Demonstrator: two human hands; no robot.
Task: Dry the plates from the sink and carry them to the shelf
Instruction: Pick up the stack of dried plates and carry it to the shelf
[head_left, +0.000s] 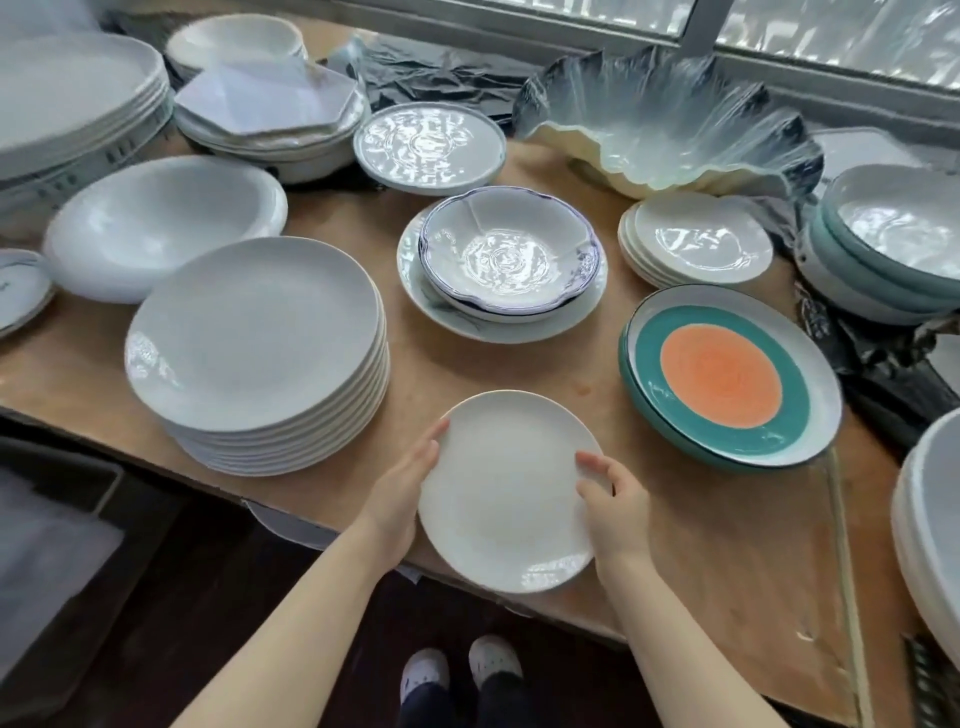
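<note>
Over worn wooden shelf (519, 374), round glossy white plate (506, 499), left hand (402, 493) seemingly cradling rim, right hand (615, 512) pinching it

Bare shelf (691, 525) is lying just right of the right hand (618, 512) and between both hands and the blue-rimmed bowl (509, 254) ahead. A white plate stack (257, 338) is crowding the left hand (402, 488); the teal-and-orange plate (727, 379) is blocking ahead-right.
</note>
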